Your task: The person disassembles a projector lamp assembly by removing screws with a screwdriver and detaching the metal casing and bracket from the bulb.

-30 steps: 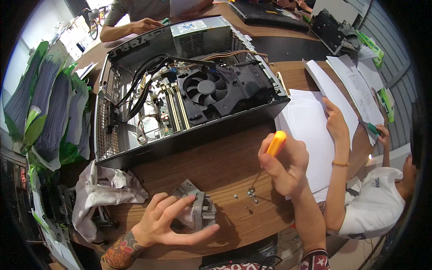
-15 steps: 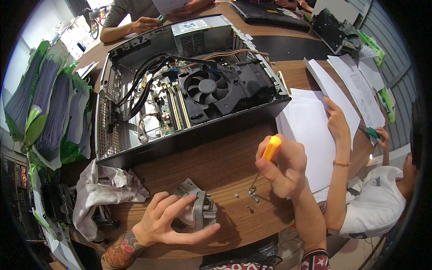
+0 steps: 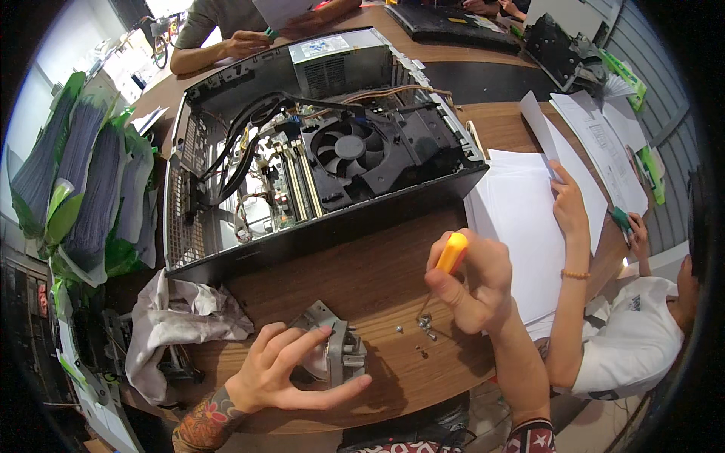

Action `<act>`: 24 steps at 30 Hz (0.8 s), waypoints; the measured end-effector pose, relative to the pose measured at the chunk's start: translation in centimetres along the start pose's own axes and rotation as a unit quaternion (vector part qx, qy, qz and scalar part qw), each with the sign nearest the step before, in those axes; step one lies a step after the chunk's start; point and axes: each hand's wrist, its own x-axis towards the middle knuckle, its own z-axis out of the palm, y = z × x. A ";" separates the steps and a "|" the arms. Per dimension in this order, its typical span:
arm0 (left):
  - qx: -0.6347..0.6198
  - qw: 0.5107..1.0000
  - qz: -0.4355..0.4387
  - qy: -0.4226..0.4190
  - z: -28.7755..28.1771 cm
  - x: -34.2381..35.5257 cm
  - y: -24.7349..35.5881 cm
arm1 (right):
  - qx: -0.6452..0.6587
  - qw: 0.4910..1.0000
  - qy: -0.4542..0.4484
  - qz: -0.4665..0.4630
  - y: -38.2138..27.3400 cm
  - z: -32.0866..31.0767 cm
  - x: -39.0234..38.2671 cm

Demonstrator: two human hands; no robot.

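My left hand [image 3: 276,366] curls around a grey metal part [image 3: 349,349] with a bracket-like plate, on the table's near edge. Its fingers rest on top and the thumb lies along the near side; the palm hides some of it. In my right hand [image 3: 483,291] is a screwdriver [image 3: 452,254] with a yellow and red handle. Its thin shaft slants down toward a small cluster of silver screws [image 3: 425,325]; I cannot tell whether the tip touches them. A single screw [image 3: 399,329] lies left of the cluster, and a few darker bits sit just nearer.
Beyond my hands stands an open computer case [image 3: 325,215] with a black fan [image 3: 350,146]. A stained cloth [image 3: 177,321] lies left, below paper bundles [image 3: 94,196]. To the right, a co-worker's hand [image 3: 570,204] rests at white sheets [image 3: 513,226]. Another person sits across the table.
The view has shifted very slightly. Both my hands keep the same hold and place. At the right, the co-worker's green-handled tool has moved a little up and left.
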 end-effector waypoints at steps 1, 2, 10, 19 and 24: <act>0.002 1.000 0.000 -0.002 0.0 0.0 0.0 | 0.004 1.000 -0.008 0.009 0.0 0.0 0.0; 0.003 1.000 0.000 -0.002 0.0 -0.1 0.0 | 0.007 1.000 -0.017 0.018 -0.1 0.0 0.0; 0.003 1.000 -0.001 -0.001 0.0 -0.1 0.0 | -0.012 0.999 -0.003 0.032 -0.3 -0.2 -0.2; 0.005 1.000 0.009 -0.001 0.1 0.1 -0.2 | 0.033 0.999 0.028 0.030 -0.6 -0.1 -0.2; 0.006 1.000 0.003 -0.002 -0.3 0.0 -0.1 | 0.092 0.993 0.046 0.064 -1.3 0.2 0.0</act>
